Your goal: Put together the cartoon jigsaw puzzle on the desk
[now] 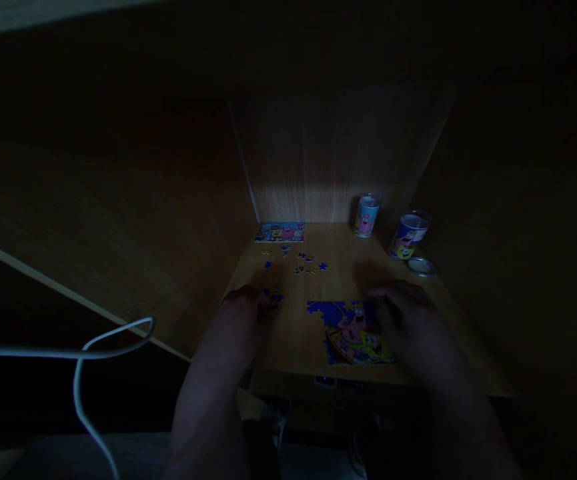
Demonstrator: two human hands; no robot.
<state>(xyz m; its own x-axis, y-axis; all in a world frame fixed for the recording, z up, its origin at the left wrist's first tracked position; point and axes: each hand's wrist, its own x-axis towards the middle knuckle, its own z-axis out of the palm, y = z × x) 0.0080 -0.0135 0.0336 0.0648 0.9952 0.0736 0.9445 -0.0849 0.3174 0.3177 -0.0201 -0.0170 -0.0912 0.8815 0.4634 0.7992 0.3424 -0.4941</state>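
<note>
A partly assembled jigsaw puzzle lies on the wooden desk, showing yellow and pink cartoon figures on blue. Its upper left edge is stepped, with a gap in the top row. My right hand rests over its right side, index finger and thumb apart, covering that edge. On the left, my left hand is closed, fingers curled down beside a few blue loose puzzle pieces. Dim light hides what its fingertips hold, if anything. Farther back, several yellow and blue puzzle pieces are scattered.
A cartoon picture card lies at the back left. Two printed cans, one farther and one nearer, stand back right beside a round lid. Wooden panels enclose the desk. A white cable loops at left.
</note>
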